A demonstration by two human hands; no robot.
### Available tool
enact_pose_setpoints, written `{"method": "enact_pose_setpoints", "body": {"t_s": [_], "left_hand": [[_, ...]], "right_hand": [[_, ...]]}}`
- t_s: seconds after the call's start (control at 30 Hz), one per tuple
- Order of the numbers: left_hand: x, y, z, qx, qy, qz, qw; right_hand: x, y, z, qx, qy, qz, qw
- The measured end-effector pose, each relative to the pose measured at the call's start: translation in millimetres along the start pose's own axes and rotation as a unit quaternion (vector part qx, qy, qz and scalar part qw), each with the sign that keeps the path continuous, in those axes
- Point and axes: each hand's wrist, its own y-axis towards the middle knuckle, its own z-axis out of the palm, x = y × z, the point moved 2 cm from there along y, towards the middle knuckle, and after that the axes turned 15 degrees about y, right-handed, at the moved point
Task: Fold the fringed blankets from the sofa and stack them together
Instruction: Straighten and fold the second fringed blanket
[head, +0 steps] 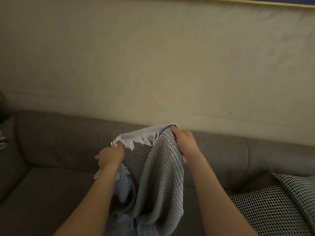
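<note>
Over the sofa (51, 184) seat, nearest the camera, two bare forearms reach forward, and a grey waffle-weave blanket (153, 176) hangs between them in loose folds, its lower end dropping out of view at the bottom edge. To the right, a black-and-white checked fabric (272, 205) lies on the seat, apart from the blanket. Further up, the left hand (111, 155) grips the blanket's top edge with curled fingers, just below the white fringe (136, 140). The right hand (183, 140), held higher, has its fingers curled over the other end of that edge, which sags between the two hands. Behind them runs the brown sofa back, then a plain beige wall (153, 65).
</note>
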Motion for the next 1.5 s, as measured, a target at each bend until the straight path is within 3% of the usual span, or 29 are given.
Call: {"method": "enact_pose_setpoints", "body": {"t_s": [0.07, 0.17, 0.3, 0.37, 0.43, 0.57, 0.77, 1.0, 1.17, 1.3, 1.5], "left_hand": [[-1.9, -2.0, 8.5, -0.001, -0.007, -0.001, 1.0], [3.0, -6.2, 22.9, 0.013, -0.036, 0.026, 0.999], [16.3, -11.1, 47.9, 0.103, -0.055, 0.146, 0.982], [18.6, -22.7, 58.3, 0.195, -0.037, 0.216, 0.956], [16.6, -36.0, 68.7, 0.249, -0.014, 0.299, 0.921], [5.5, -51.9, 78.8, 0.219, 0.045, 0.431, 0.874], [-15.8, -72.1, 73.7, 0.186, 0.112, 0.543, 0.811], [-11.6, -65.3, 80.5, 0.116, 0.035, 0.471, 0.874], [-12.7, -64.8, 68.2, 0.052, -0.036, 0.414, 0.908], [-18.9, -67.2, 59.9, 0.048, -0.037, 0.424, 0.903], [-28.5, -66.0, 52.8, 0.025, 0.031, 0.475, 0.879]], "right_hand": [[-20.0, 8.4, -4.0, -0.043, -0.155, -0.03, 0.987], [-44.9, 8.9, -9.4, 0.022, -0.21, -0.022, 0.977], [-55.0, -6.4, -17.5, 0.131, -0.166, 0.002, 0.977], [-56.6, -12.5, -18.7, 0.177, -0.083, 0.049, 0.98], [-57.2, -15.0, -22.5, 0.224, -0.075, 0.042, 0.971], [-62.2, -19.4, -26.1, 0.289, -0.199, -0.019, 0.936], [-68.9, -23.1, -27.8, 0.291, -0.208, -0.046, 0.933], [-72.2, -20.5, -29.0, 0.283, -0.208, -0.036, 0.935], [-77.2, -12.2, -34.3, 0.193, -0.22, -0.093, 0.952], [-80.7, -10.7, -31.1, 0.186, -0.276, -0.139, 0.933], [-82.0, -11.0, -20.7, 0.122, -0.273, -0.226, 0.927]]}}
